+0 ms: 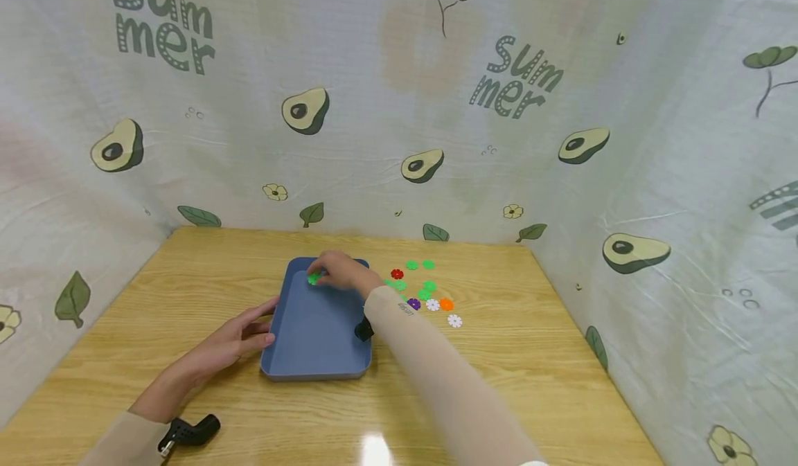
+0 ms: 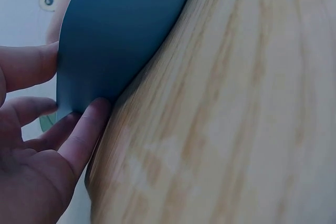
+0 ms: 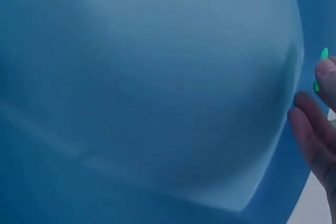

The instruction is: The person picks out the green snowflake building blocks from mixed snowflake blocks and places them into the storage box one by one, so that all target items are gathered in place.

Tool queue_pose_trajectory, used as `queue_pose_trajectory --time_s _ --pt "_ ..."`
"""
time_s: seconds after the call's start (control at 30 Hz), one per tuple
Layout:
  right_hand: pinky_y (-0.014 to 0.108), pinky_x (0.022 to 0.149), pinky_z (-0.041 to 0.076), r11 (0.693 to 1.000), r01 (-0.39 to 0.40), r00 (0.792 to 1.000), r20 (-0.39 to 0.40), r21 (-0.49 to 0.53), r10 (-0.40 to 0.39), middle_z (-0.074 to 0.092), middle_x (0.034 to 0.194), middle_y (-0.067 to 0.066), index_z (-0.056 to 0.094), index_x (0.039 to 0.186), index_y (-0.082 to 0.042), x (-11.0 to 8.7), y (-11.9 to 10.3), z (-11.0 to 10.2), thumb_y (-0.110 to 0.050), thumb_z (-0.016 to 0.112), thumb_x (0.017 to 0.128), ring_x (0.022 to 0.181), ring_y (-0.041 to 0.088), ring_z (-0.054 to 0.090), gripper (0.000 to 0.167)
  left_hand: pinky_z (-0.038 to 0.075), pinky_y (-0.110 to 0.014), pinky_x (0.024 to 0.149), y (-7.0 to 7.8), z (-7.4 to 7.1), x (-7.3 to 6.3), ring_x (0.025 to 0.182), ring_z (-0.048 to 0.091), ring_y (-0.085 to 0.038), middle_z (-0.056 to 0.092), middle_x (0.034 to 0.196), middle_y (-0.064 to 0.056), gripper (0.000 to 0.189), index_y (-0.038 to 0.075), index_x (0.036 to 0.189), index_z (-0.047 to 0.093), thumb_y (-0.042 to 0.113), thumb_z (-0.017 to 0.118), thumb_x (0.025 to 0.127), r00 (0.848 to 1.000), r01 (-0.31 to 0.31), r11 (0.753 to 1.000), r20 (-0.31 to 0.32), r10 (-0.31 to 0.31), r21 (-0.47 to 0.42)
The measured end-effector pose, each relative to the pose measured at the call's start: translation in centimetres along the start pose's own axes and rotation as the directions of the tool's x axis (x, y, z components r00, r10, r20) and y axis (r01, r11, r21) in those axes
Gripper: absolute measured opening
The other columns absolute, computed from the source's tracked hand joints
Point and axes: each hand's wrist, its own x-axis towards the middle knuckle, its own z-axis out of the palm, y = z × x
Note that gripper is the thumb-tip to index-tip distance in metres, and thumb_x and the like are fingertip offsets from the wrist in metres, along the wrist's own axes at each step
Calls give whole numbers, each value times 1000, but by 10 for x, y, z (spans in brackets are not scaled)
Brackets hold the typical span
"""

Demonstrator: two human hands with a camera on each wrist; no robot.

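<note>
A shallow blue tray (image 1: 314,348) lies on the wooden table. My left hand (image 1: 232,341) is at its left side, with fingertips and thumb against the outer wall, as the left wrist view shows on the tray wall (image 2: 121,19). Over the tray's far left corner, my right hand (image 1: 339,270) pinches a green flower-shaped piece (image 1: 314,279). In the right wrist view only green edges of the piece (image 3: 324,53) show past the fingertip, above the tray floor.
Right of the tray lie several loose flower pieces: green (image 1: 412,265), red (image 1: 397,273), purple (image 1: 414,304), white (image 1: 455,320) and orange (image 1: 446,305). My right forearm overlaps some of them. A printed curtain (image 1: 374,120) encloses the table (image 1: 499,369) at the back and sides.
</note>
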Motion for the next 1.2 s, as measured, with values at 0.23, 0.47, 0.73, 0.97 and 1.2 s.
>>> queue_pose_trajectory --time_s 0.23,0.47,0.73,0.97,1.2 --pt "23 100 50 997 -70 998 11 16 70 68 131 6 71 140 -12 4 -2 7 -17 68 106 123 20 64 34 50 -21 99 2 1 -2 150 35 -54 9 175 -25 81 12 172 12 22 62 110 1000 -8 1000 3 8 -2" --pt "24 101 50 996 -86 996 -25 28 87 71 135 5 73 138 -11 6 2 16 -15 70 105 125 19 65 33 49 -21 99 1 1 -1 150 33 -55 9 176 -24 80 13 173 12 22 61 110 1000 1 1000 -1 -1 -8" --pt "23 95 52 993 -102 992 -69 57 106 71 129 2 75 135 -15 3 6 28 -14 70 104 115 16 65 31 49 -20 99 -2 1 0 152 33 -53 10 176 -21 78 18 173 13 22 61 111 1000 18 1000 -2 -18 -7" --pt "25 95 51 988 -99 988 -110 116 112 66 131 5 75 136 -15 1 11 37 -17 69 105 115 19 64 31 49 -20 100 -2 1 1 151 33 -55 10 176 -23 79 16 173 12 20 60 111 1000 2 1000 3 -2 -17" --pt "26 96 51 983 -99 986 -116 154 117 66 132 8 73 138 -12 -4 13 34 -16 70 105 117 20 64 33 50 -21 101 -3 1 0 152 31 -55 9 176 -22 79 16 173 12 19 60 111 1000 0 999 12 1 -45"
